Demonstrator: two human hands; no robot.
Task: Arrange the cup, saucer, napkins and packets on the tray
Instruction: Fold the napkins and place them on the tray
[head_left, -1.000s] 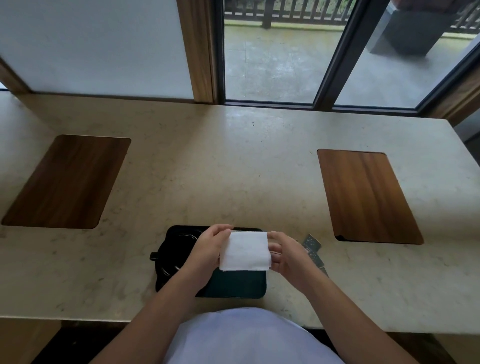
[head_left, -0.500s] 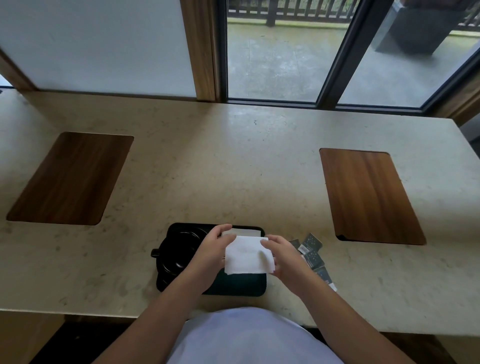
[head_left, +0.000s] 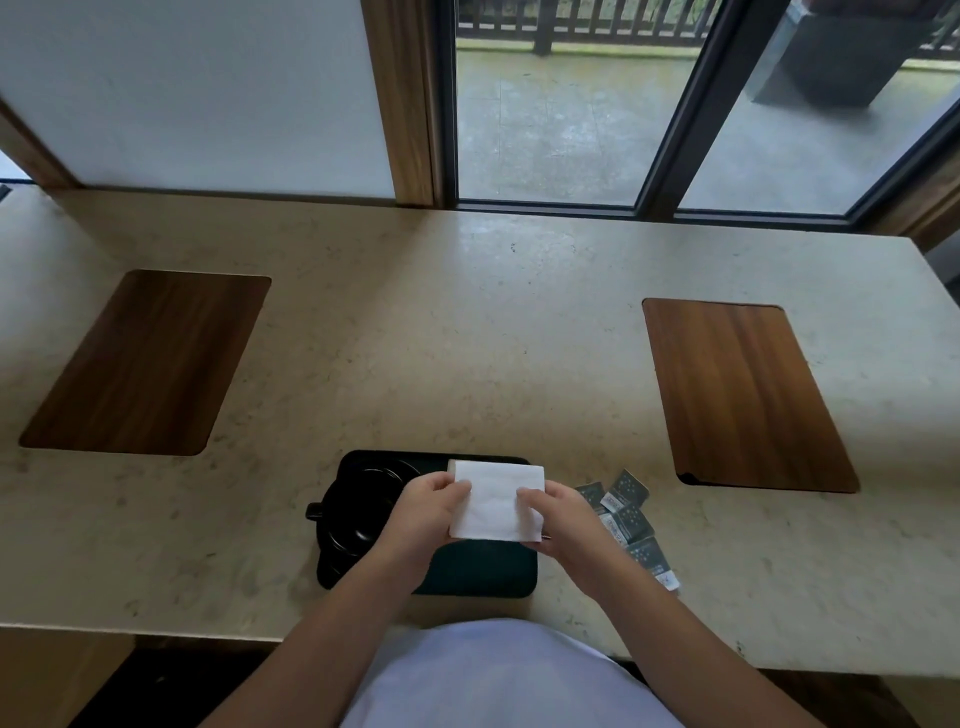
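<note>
A dark tray (head_left: 478, 571) lies at the near edge of the stone counter. On its left half sit a black cup (head_left: 348, 514) and saucer (head_left: 332, 564), partly hidden by my left wrist. Over the tray's right half I hold white folded napkins (head_left: 496, 501). My left hand (head_left: 431, 506) pinches their left edge and my right hand (head_left: 558, 514) pinches the right edge. Several grey-green packets (head_left: 626, 517) lie loose on the counter just right of the tray, beside my right wrist.
Two wooden inlays are set into the counter, one at the left (head_left: 145, 364) and one at the right (head_left: 743, 389). A window and wall stand behind the counter. The counter's front edge (head_left: 156, 629) runs close to my body.
Both hands have carried the napkin stack slightly farther from me over the tray's right half. The packets beside my right wrist show more than before.
</note>
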